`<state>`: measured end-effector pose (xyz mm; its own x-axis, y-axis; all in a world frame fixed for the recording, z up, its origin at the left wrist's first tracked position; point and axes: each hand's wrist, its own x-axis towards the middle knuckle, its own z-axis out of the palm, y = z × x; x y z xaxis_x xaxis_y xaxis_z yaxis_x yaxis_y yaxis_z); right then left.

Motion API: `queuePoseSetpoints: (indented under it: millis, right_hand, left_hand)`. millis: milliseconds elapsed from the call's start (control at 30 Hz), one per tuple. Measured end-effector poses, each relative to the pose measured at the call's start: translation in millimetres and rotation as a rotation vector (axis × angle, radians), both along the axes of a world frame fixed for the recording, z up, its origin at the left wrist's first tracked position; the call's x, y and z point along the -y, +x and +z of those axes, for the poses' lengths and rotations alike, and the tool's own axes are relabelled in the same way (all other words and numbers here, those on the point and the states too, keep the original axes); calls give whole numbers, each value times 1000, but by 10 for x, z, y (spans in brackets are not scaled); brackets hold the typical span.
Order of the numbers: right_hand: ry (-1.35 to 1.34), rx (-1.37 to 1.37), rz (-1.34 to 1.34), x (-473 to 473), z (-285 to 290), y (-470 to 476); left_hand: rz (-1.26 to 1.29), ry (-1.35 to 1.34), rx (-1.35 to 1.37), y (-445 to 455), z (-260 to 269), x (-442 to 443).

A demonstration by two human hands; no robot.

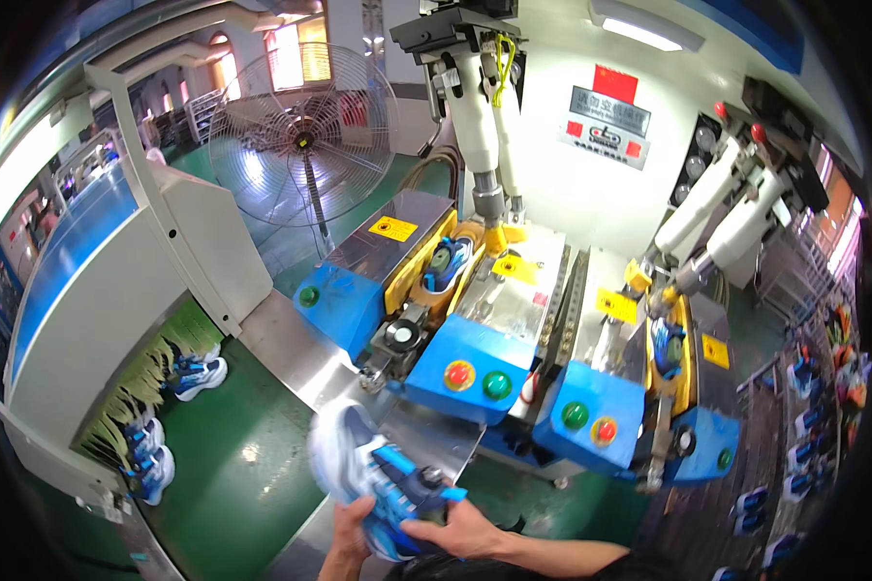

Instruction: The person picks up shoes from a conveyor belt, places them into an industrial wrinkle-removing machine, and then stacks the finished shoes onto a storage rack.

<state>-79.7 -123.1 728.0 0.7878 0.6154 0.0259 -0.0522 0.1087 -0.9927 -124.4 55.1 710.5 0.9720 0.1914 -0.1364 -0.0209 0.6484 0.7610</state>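
Note:
A blue and navy sports shoe with a white sole is held low in front of me, its sole side turned to the left. My left hand grips it from the left, with the thumb on the upper. From the right, my right hand clasps the shoe around its collar. A round metal part shows at the collar opening. Ahead stands a two-station shoe press. One blue shoe sits in the left station between yellow pads, and another blue shoe sits in the right one.
White press arms hang over the stations. Red and green buttons line the blue housings. At left, several shoes stand on a green surface by a fringe curtain. Behind is a large fan; shoe racks line the right.

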Motion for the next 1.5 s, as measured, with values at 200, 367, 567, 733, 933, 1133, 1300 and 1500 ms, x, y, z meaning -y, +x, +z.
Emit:
queuePoseSetpoints:
  millis: [200,367,567,733,933,1133,1300,1500]
  right_hand:
    - [-50,-332,-392,784,237,416]
    - [-91,-359,-283,665,604,954]
    - [-377,-115,-660,410,483,1280]
    - [-303,-464,-684,422,618,1525]
    - [-215,-501,-698,31,488,2336]
    - [-134,-790,-609,-579,479,4743]
    - [-928,301,-1136,-1073,-1093,5418]
    - [-814,279,-941,-984,-1041,5740]
  left_hand:
    - [153,456,-21,1448,-49,263]
    - [-35,937,183,4024,-442,-99]
    - [-252,1528,158,5878,-948,87]
    - [-564,978,-133,6280,-267,-118]
    - [-234,265,-217,4846,-40,-1228]
    - [256,-45,19,2672,-1032,-2337]
    - [549,-109,-439,1750,-959,-2285]
    - [338,191,-924,1128,-1208,-1929]
